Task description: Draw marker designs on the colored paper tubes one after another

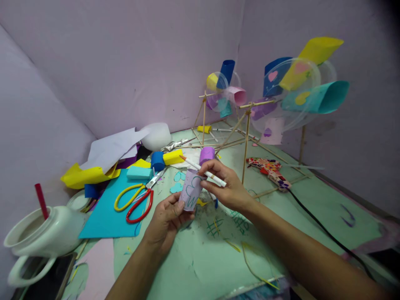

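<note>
Lilac tube: the small paper roll (191,191) with green outlines stood to the right of the scissors (152,200), tilted, raised before the person.
Left grip: the left hand (167,216) held the roll low, thumb on its face and fingers behind and beneath.
Right grip: the right hand (226,189) pinched a white pencil (215,178); whether its fingertips also touched the roll's rim could not be told.
Pencil tip: its reddish end pointed up and away from the roll, so marking the paper would have called for turning it round.
Good handling: a light pinch seemed best, as thin paper looked easy to dent; steadying the wall from behind and rolling it slowly would have kept lines even.
Counter room: the widest stretch of counter (212,246) lay to the right of the scissors and nearer the person, bearing green scribbles and yellow thread (256,271).
Front edge: it ran nearer the person than the scissors, below the right forearm.
Tight sides: a purple roll (207,155) stood right of and beyond the scissors; farther right came the stick stand (246,146), glue gun (271,171) and black cord (325,229), which asked for care with the right elbow.
</note>
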The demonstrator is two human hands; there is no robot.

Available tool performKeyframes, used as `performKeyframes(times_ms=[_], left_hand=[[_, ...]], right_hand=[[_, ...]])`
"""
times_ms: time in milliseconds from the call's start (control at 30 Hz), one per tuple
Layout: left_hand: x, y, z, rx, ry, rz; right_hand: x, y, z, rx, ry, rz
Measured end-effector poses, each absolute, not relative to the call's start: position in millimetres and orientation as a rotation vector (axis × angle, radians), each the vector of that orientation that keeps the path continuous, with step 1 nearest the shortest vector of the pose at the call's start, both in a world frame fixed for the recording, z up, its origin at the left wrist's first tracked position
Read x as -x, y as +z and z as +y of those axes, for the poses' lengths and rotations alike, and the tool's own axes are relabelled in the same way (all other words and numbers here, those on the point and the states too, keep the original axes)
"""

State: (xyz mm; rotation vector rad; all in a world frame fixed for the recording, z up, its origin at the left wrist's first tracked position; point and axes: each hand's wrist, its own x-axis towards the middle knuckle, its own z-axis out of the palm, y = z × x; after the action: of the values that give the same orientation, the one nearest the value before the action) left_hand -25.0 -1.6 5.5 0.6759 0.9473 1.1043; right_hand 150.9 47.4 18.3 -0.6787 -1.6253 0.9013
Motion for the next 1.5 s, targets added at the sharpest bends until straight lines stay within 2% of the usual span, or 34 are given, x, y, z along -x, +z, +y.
performKeyframes(times_ms=[300,500,867,1100,1333,1500], left_hand=[[25.7,-3.7,2.2,-0.681,1.201,1.005],[26.8,-6.0,3.5,-0.674,1.215,1.065],[25.7,-12.5,6.6,-0.683,1.219,1.094],[25.7,-14.1,7.1,-0.675,1.254,1.153],[25.6,-15.4,7.6,-0.772,1.279,1.319],[27.7,-15.6,8.1,-0.794,1.284,1.334]], right_hand=[[-151.4,20.2,48.3,0.686,0.874,-1.433],[-153.5,23.0,42.8,0.607,0.695,-1.136],[-158.0,17.0,34.8,0.620,0.361,-1.485],[-158.8,15.4,34.9,0.582,0.388,-1.400],[-156.8,20.8,33.5,0.550,0.160,-1.619],[-155.4,17.6,34.9,0.572,0.331,-1.421]])
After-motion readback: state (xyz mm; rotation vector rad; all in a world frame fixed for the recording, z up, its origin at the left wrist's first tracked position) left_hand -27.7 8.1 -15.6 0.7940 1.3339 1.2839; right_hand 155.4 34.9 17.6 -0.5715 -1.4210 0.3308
